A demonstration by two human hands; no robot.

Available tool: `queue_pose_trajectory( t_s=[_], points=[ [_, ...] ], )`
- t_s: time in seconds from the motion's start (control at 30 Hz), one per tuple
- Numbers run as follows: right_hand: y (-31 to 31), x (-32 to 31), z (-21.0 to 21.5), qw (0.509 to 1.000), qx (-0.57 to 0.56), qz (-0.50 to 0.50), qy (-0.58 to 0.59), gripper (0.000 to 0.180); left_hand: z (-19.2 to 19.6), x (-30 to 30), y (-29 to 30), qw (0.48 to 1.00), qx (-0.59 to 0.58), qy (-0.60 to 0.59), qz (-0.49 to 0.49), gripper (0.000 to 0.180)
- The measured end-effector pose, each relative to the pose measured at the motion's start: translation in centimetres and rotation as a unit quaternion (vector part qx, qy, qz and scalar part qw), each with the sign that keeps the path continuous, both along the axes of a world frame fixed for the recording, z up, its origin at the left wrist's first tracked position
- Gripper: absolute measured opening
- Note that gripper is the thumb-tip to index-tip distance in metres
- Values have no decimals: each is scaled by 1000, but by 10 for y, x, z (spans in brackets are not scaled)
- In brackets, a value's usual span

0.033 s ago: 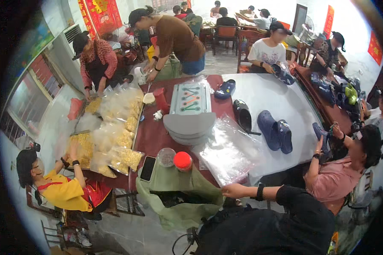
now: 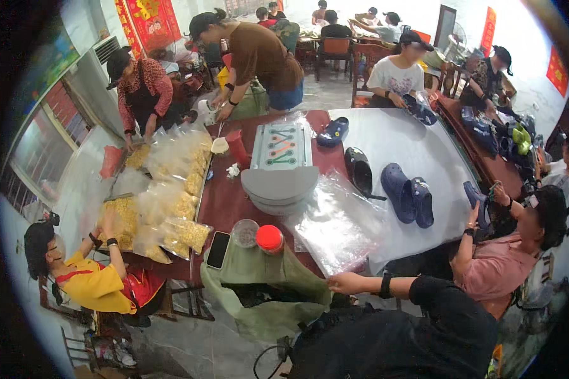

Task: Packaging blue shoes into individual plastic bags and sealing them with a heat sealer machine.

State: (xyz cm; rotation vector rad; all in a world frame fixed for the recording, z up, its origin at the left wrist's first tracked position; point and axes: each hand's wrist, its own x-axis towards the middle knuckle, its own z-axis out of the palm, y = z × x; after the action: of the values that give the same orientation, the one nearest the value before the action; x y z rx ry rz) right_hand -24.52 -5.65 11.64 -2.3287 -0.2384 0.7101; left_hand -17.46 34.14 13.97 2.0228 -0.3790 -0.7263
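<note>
My right hand reaches in from the lower right, in a black sleeve with a dark wristband. Its fingers are closed on the right corner of a large green sack. The sack's mouth gapes, with dark contents inside that I cannot make out. Just beyond this hand lies a stack of clear plastic bags. My left hand is not in view. On the sack's far edge rest a red-lidded jar, a clear round tub and a phone.
A grey device with a patterned top stands mid-table. Dark clogs lie on the white tabletop to the right. Bags of yellow pieces crowd the left. A person in yellow and one in pink work at either side; others work farther off.
</note>
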Motion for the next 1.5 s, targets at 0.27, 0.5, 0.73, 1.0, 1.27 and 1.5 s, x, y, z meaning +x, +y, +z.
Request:
queue_pose_trajectory(
  t_s=[0.27, 0.5, 0.73, 1.0, 1.27, 1.5],
  points=[
    [-38, -13, 12, 996, 81, -24, -23, 31, 16, -134, -62, 961, -145, 203, 122, 60],
    [-126, -34, -4, 966, 153, -144, 152, 26, 63, -281, -52, 799, -195, 455, 342, 74],
    [-119, 20, 15, 979, 86, -93, 159, 31, 58, -301, -76, 810, -164, 438, 353, 70],
    [-47, 56, 80, 973, 162, 29, 164, 30, 52, -313, -82, 707, -402, 416, 407, 69],
    [-21, 61, 94, 973, 139, 76, 168, 30, 73, -331, -82, 673, -470, 363, 440, 84],
    [-24, 62, 84, 974, 108, 81, 183, 31, 69, -353, -80, 660, -506, 348, 433, 83]
  ],
)
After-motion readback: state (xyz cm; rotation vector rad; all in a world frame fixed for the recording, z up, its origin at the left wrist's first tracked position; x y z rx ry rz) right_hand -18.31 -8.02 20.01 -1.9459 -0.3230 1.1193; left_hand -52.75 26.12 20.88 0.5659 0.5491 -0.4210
